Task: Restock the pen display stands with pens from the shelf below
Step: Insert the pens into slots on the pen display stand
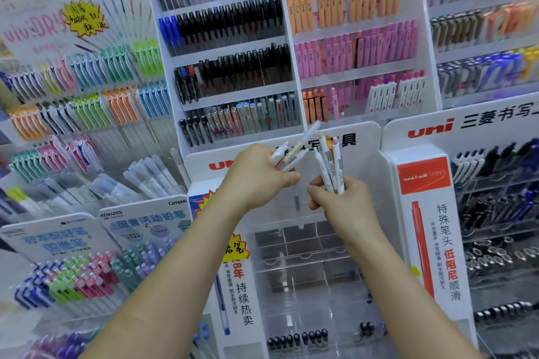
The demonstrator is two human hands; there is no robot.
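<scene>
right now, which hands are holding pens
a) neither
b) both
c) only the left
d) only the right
b: the left hand grips a slanted bunch of pens, and the right hand grips an upright bunch of pens, in front of the display stands.

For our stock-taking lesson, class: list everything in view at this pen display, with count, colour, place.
black pens: many, black, few blue, top centre
Zebra pens: many, orange and pink, right of those
Kokuyo pens: many, mixed colours, left
clear stand: one, transparent, mostly empty, lower centre
red sign: one, red, right of it
left bunch: several pens, mostly white, centre
right bunch: several pens, mostly white, centre
left hand: one, grips left bunch
right hand: one, grips right bunch
</scene>
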